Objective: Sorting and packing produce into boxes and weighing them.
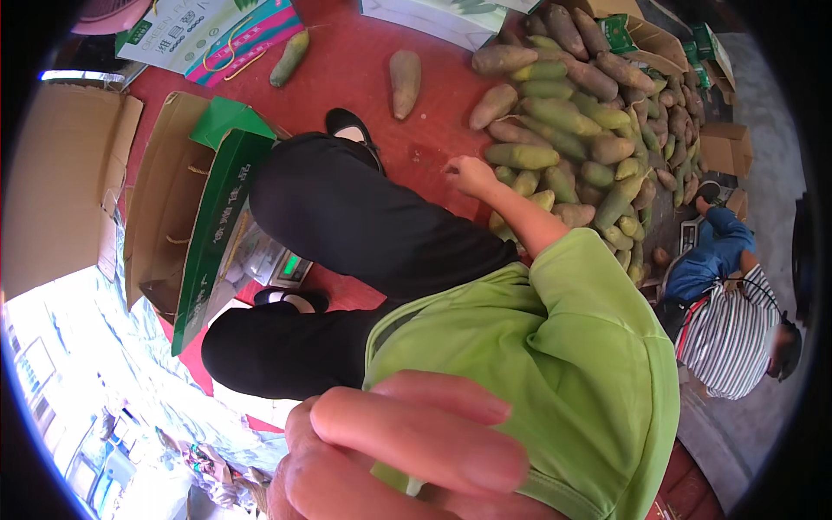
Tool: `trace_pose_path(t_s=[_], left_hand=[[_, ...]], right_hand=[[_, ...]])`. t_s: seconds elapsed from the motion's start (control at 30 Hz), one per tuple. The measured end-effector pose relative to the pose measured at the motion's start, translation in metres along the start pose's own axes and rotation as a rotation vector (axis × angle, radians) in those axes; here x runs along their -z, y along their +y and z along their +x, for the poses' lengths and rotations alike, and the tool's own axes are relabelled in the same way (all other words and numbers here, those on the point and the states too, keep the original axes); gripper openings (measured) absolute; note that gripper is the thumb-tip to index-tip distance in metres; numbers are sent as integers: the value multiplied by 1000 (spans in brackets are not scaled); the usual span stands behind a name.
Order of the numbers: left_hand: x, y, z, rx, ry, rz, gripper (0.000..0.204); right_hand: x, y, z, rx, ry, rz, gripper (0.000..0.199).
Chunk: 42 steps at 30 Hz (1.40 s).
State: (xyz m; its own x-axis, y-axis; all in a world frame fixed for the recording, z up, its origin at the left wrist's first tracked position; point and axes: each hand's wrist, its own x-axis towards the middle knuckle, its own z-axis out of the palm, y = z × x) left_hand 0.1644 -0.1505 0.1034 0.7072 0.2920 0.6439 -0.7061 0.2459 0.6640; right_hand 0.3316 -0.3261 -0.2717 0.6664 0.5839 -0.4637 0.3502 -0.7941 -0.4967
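My right hand (472,177) is stretched out over the red floor beside a big pile of long, thick radishes (555,117), green and dusty brown. Its fingers are curled in, and nothing shows in them. Very near the camera, at the bottom, looms my left hand (390,451). Its bent fingers are apart, with my light green shirt behind them and no object seen in them. Two single radishes, one brownish (405,84) and one green (289,58), lie on the floor beyond my knees. An open green carton (221,225) stands next to my legs.
A scale (282,267) with a lit green display sits by the green carton. Brown cardboard (69,173) is at the left. Printed cartons (208,39) stand at the far side. A person in a striped shirt (728,338) crouches at the right beside another scale (689,234).
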Motion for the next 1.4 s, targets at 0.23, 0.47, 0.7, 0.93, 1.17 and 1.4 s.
trace_pose_path(t_s=[0.23, 0.47, 0.7, 0.93, 1.17, 1.4], left_hand=[[9, 10, 1, -69, -73, 8, 16], [87, 54, -51, 26, 404, 905, 12], [149, 77, -85, 418, 514, 1845, 20], [178, 52, -119, 466, 378, 2006, 12], [176, 58, -129, 371, 341, 1981, 15], [176, 61, -130, 374, 325, 1945, 17]], right_hand=[[18, 46, 13, 6, 203, -386, 24], [85, 94, -8, -442, 9, -714, 34], [84, 102, -11, -478, -74, -785, 36], [83, 83, -10, -440, -107, -811, 50], [90, 66, 10, -452, -137, -336, 65], [122, 19, 57, -176, -42, 347, 51]])
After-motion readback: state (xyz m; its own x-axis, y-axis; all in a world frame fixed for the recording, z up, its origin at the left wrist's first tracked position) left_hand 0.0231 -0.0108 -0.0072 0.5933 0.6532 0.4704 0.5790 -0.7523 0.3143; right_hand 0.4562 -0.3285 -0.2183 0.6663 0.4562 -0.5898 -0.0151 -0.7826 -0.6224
